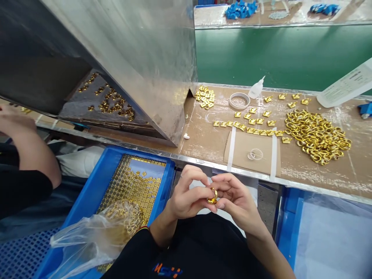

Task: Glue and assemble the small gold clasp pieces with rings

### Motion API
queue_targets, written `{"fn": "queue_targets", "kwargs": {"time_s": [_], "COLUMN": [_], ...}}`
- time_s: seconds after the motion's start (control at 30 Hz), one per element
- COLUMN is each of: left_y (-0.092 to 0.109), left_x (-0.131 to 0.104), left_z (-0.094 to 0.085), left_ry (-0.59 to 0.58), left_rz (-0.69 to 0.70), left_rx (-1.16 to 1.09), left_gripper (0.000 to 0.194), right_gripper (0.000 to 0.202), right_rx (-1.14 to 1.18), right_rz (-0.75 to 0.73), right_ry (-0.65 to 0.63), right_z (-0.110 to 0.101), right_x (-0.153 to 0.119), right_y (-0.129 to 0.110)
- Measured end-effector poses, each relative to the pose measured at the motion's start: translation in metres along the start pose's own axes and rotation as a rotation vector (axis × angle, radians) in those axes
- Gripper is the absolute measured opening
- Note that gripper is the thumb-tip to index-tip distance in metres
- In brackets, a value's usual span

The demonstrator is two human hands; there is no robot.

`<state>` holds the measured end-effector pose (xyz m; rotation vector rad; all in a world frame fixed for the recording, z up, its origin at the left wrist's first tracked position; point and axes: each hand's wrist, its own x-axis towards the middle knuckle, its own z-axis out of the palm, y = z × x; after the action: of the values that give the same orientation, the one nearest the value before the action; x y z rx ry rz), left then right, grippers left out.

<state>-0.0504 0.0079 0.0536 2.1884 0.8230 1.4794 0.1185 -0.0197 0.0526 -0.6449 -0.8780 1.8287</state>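
My left hand (190, 193) pinches a shiny gold ring (214, 197) between thumb and fingers, just in front of my body and below the bench edge. On the other side of the ring, my right hand (240, 199) is curled with its thumb and fingertips at the ring. Part of the ring is hidden behind the fingers. Beyond my hands, a cardboard pad (244, 151) taped to the bench carries a clear plastic ring (256, 154). Small gold square pieces (257, 131) stand in a row along the pad's far edge, with others scattered behind.
A heap of gold rings (318, 135) lies at right. Behind are a tape roll (240, 100), a dropper bottle (256, 89) and a larger bottle (345, 83). A metal hood (151, 69) stands left, above a blue crate (72, 217) of gold pieces. Another person's arm (35, 147) is far left.
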Motion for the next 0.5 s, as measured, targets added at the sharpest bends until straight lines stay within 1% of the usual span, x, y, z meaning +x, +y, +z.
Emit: {"fn": "queue_targets", "kwargs": {"time_s": [0.17, 0.23, 0.27, 0.33, 0.4, 0.5], "left_y": [0.004, 0.005, 0.006, 0.007, 0.010, 0.014], "left_x": [-0.002, -0.004, -0.004, -0.006, -0.008, -0.010], "left_z": [0.001, 0.003, 0.005, 0.012, 0.020, 0.030], "left_ry": [0.046, 0.080, 0.113, 0.195, 0.268, 0.333], "left_rz": [-0.061, -0.089, -0.124, -0.242, -0.399, -0.624], "left_rx": [0.025, -0.010, -0.048, -0.176, -0.349, -0.622], "left_gripper": [0.034, 0.037, 0.039, 0.044, 0.049, 0.056], "right_gripper": [0.039, 0.038, 0.037, 0.036, 0.031, 0.028], "right_rx": [0.077, 0.096, 0.106, 0.126, 0.141, 0.128], "right_rz": [0.033, 0.033, 0.026, 0.003, -0.023, -0.039], "right_ry": [-0.054, -0.068, -0.071, -0.062, -0.040, 0.009], "right_z": [0.000, 0.001, 0.002, 0.005, 0.009, 0.015], "right_x": [0.003, 0.005, 0.006, 0.008, 0.009, 0.010], "right_y": [0.003, 0.005, 0.006, 0.008, 0.010, 0.012]}}
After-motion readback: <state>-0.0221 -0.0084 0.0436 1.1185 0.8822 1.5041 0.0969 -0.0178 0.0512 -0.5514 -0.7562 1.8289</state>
